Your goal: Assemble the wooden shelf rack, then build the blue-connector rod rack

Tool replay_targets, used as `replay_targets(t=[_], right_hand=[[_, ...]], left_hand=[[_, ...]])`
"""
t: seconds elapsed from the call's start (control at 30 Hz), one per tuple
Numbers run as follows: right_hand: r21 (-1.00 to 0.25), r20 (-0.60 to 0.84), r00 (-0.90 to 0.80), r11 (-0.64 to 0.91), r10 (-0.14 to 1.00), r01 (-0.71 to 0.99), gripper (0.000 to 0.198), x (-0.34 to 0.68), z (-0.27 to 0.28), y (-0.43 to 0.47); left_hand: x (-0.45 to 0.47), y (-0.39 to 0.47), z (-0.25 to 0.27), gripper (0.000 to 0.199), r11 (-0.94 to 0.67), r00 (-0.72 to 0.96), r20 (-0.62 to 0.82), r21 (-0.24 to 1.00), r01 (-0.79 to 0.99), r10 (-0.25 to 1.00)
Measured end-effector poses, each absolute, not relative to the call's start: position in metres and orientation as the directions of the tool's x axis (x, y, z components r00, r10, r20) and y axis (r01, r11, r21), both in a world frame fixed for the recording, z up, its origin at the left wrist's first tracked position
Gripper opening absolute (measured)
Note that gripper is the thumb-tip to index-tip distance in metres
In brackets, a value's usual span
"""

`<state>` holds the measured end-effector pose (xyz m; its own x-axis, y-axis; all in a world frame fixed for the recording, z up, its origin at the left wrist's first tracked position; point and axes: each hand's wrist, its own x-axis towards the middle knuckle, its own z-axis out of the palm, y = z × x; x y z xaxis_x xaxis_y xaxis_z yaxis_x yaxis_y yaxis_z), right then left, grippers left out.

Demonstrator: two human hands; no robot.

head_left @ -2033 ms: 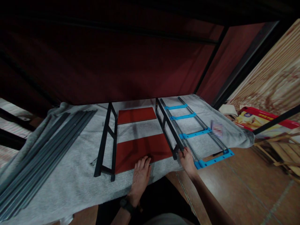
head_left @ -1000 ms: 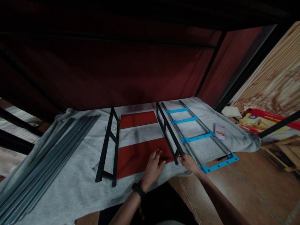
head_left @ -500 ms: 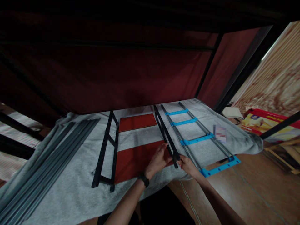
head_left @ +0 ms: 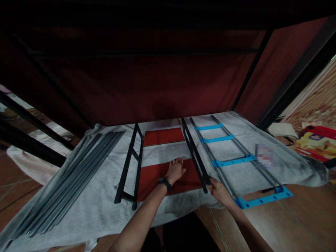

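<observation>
Fingers stretched, my left hand [head_left: 175, 171] is over the nearer reddish-brown board [head_left: 152, 178]; whether it presses on the board I cannot tell. My right hand [head_left: 218, 191] is closed around the near end of the right black metal side frame [head_left: 197, 159]. That frame lies along the right ends of both boards. A smaller-looking farther board [head_left: 164, 136] lies behind the nearer one. Along their left ends is the matching left black side frame [head_left: 126, 168], with crossbars. No hand touches it.
A grey cloth [head_left: 105, 199] lies under the parts. Several grey metal tubes [head_left: 76, 178] are bunched at left. At right is a ladder-like rack of grey tubes with blue crosspieces [head_left: 233, 161]. Dark red fabric on a black frame [head_left: 157, 84] stands behind; a red-yellow package [head_left: 317, 141] sits at far right.
My left hand has moved left, off the right black side frame and over the nearer board. My right hand still grips the frame's near end. The view has shifted slightly left.
</observation>
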<state>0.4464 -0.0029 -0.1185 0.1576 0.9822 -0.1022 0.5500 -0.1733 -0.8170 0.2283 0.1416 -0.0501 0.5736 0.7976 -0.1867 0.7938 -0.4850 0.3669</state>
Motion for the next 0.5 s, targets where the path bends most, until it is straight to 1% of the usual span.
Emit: replay_targets(t=[0.07, 0.2, 0.27, 0.3, 0.33, 0.4, 0.5], right_hand=[[-0.810, -0.093, 0.152, -0.164, 0.984, 0.563, 0.018, 0.447, -0.119, -0.003], [-0.772, -0.069, 0.126, -0.133, 0.990, 0.622, 0.019, 0.447, -0.117, -0.004], [-0.744, -0.020, 0.143, -0.110, 0.990, 0.659, 0.020, 0.445, -0.116, -0.008], [-0.729, 0.027, 0.172, -0.098, 0.985, 0.678, 0.021, 0.442, -0.114, -0.010], [-0.714, 0.086, 0.202, -0.081, 0.976, 0.695, 0.024, 0.437, -0.112, -0.013], [-0.690, 0.204, 0.216, -0.016, 0.955, 0.723, 0.038, 0.424, -0.106, -0.020], [-0.676, 0.277, 0.103, 0.117, 0.955, 0.728, 0.062, 0.399, -0.092, -0.026]], left_hand=[[0.230, 0.144, -0.049, 0.057, -0.468, 0.530, -0.216, 0.278, 0.839, 0.820], [0.246, 0.153, -0.044, 0.061, -0.438, 0.487, -0.301, 0.217, 0.872, 0.820], [0.255, 0.162, -0.042, 0.066, -0.427, 0.465, -0.349, 0.186, 0.885, 0.813], [0.258, 0.167, -0.041, 0.070, -0.421, 0.454, -0.372, 0.171, 0.891, 0.810], [0.262, 0.172, -0.041, 0.074, -0.415, 0.442, -0.393, 0.157, 0.896, 0.806], [0.268, 0.179, -0.042, 0.083, -0.404, 0.419, -0.429, 0.132, 0.905, 0.800], [0.272, 0.185, -0.044, 0.089, -0.394, 0.401, -0.458, 0.116, 0.912, 0.793]])
